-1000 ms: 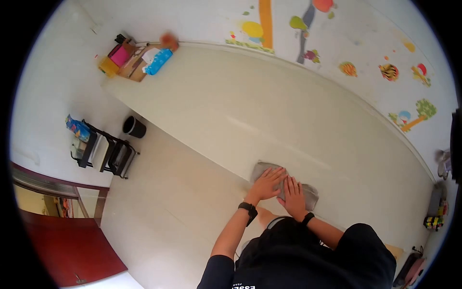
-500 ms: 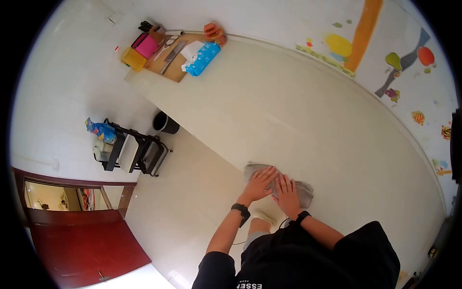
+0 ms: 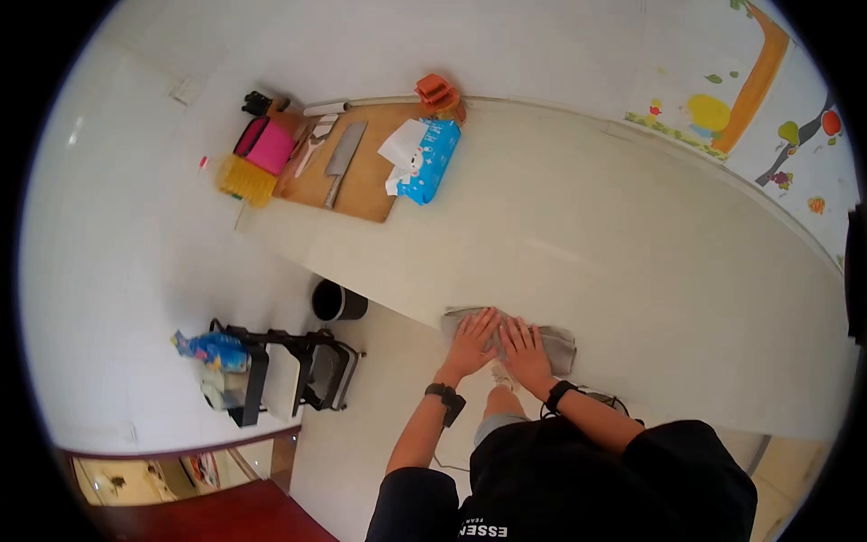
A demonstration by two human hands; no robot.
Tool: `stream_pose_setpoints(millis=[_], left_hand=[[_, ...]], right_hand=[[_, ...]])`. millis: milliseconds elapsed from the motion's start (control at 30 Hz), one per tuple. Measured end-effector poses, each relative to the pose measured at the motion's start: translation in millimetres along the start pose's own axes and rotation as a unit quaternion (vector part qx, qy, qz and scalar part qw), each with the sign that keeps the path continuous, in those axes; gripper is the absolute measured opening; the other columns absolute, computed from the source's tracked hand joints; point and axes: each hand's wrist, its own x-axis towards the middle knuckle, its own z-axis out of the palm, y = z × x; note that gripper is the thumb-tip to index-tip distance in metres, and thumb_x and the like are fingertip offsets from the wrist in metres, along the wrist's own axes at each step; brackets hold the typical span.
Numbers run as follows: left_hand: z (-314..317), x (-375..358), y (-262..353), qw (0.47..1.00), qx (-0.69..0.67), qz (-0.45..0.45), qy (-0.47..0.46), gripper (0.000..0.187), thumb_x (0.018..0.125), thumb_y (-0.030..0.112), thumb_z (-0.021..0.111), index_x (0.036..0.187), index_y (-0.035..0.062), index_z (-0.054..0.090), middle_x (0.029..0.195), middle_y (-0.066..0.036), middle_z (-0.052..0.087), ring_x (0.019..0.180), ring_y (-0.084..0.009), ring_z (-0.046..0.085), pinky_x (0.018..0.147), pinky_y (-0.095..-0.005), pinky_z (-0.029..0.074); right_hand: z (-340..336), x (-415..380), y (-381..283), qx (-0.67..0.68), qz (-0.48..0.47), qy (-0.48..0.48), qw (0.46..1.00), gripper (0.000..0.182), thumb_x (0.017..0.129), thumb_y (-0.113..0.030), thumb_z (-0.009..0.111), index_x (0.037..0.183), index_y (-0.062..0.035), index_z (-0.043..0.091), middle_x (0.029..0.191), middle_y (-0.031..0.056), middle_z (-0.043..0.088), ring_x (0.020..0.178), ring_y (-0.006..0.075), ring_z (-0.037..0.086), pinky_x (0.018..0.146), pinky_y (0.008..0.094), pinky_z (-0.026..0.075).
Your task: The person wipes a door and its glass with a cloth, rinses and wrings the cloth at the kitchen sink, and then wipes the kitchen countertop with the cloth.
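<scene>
A folded grey cloth (image 3: 560, 349) lies at the front edge of the pale countertop (image 3: 578, 235). My left hand (image 3: 471, 341) presses flat on its left part, fingers stretched out and pointing away from me. Beside it, my right hand (image 3: 526, 354) also lies flat on the cloth with fingers extended. The two hands are close together, and neither grips the cloth. Both wrists wear dark bands.
At the counter's far left end, a wooden board (image 3: 368, 194) carries a cleaver (image 3: 345, 152). Nearby stand a blue tissue pack (image 3: 432, 163), an orange object (image 3: 438, 93) and an oil bottle (image 3: 246, 181). Below are a bin (image 3: 336, 301) and a black cart (image 3: 302, 361).
The view has turned, so the board and tissue pack appear lower and nearer. Both hands remain flat on the cloth, which appears slightly further left in view.
</scene>
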Motion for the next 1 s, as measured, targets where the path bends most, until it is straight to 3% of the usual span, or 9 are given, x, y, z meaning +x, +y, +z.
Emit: stream_pose_setpoints(millis=[233, 333, 533, 633, 767, 867, 1000], left_hand=[[-53, -11, -121, 0.999, -0.019, 0.023, -0.022, 0.062, 0.079, 0.027, 0.053, 0.132, 0.0049, 0.031, 0.140, -0.010, 0.026, 0.130, -0.0241, 0.021, 0.105, -0.0452, 0.014], [-68, -15, -155, 0.998, -0.017, -0.008, -0.054, 0.064, 0.078, 0.027, 0.051, 0.135, 0.0091, 0.029, 0.141, -0.009, 0.024, 0.131, -0.0235, 0.019, 0.106, -0.0425, 0.010], [-89, -30, -252, 1.000, 0.015, -0.019, -0.007, 0.067, 0.073, 0.023, 0.052, 0.134, 0.0083, 0.029, 0.140, -0.011, 0.026, 0.132, -0.0255, 0.019, 0.105, -0.0467, 0.010], [-102, -36, -290, 0.999, 0.024, -0.018, 0.025, 0.068, 0.071, 0.019, 0.050, 0.134, 0.0061, 0.028, 0.140, -0.013, 0.027, 0.132, -0.0262, 0.019, 0.104, -0.0474, 0.010], [-100, -43, -347, 0.992, 0.099, -0.050, 0.062, 0.056, 0.084, 0.030, 0.031, 0.135, 0.0059, 0.026, 0.141, -0.012, 0.024, 0.132, -0.0259, 0.017, 0.104, -0.0450, 0.009], [-107, -44, -346, 0.990, 0.046, -0.105, 0.088, 0.055, 0.088, 0.032, 0.028, 0.136, 0.0067, 0.023, 0.143, -0.011, 0.021, 0.133, -0.0252, 0.015, 0.105, -0.0444, 0.006], [-103, -53, -326, 0.979, 0.063, -0.192, 0.024, 0.059, 0.091, 0.042, 0.025, 0.139, 0.0079, 0.015, 0.145, -0.011, 0.013, 0.134, -0.0243, 0.009, 0.105, -0.0442, 0.004]], right_hand=[[20, 104, -65, 0.001, -0.007, -0.008, 1.000, 0.076, 0.074, -0.036, 0.061, 0.134, -0.0036, 0.026, 0.140, 0.0143, 0.021, 0.130, 0.0300, 0.018, 0.104, 0.0467, 0.017], [28, 137, -89, 0.034, 0.003, -0.023, 0.999, 0.077, 0.075, -0.036, 0.060, 0.134, -0.0037, 0.024, 0.140, 0.0146, 0.021, 0.130, 0.0300, 0.018, 0.104, 0.0466, 0.016], [58, 222, -136, 0.066, -0.039, -0.035, 0.996, 0.079, 0.075, -0.036, 0.060, 0.135, -0.0016, 0.022, 0.141, 0.0146, 0.021, 0.132, 0.0287, 0.014, 0.106, 0.0438, 0.013], [63, 255, -157, 0.081, -0.050, 0.010, 0.995, 0.080, 0.073, -0.037, 0.061, 0.134, -0.0004, 0.024, 0.141, 0.0146, 0.021, 0.133, 0.0279, 0.013, 0.107, 0.0429, 0.011], [91, 302, -196, 0.049, -0.009, 0.029, 0.998, 0.079, 0.073, -0.037, 0.059, 0.134, -0.0017, 0.026, 0.141, 0.0131, 0.022, 0.132, 0.0267, 0.013, 0.107, 0.0420, 0.009], [101, 317, -207, 0.013, 0.009, 0.058, 0.998, 0.074, 0.074, -0.038, 0.056, 0.133, -0.0022, 0.029, 0.140, 0.0115, 0.024, 0.132, 0.0256, 0.014, 0.108, 0.0415, 0.006], [108, 303, -198, 0.017, -0.019, 0.046, 0.999, 0.070, 0.076, -0.039, 0.053, 0.132, -0.0039, 0.031, 0.140, 0.0087, 0.026, 0.132, 0.0243, 0.014, 0.108, 0.0404, 0.005]])
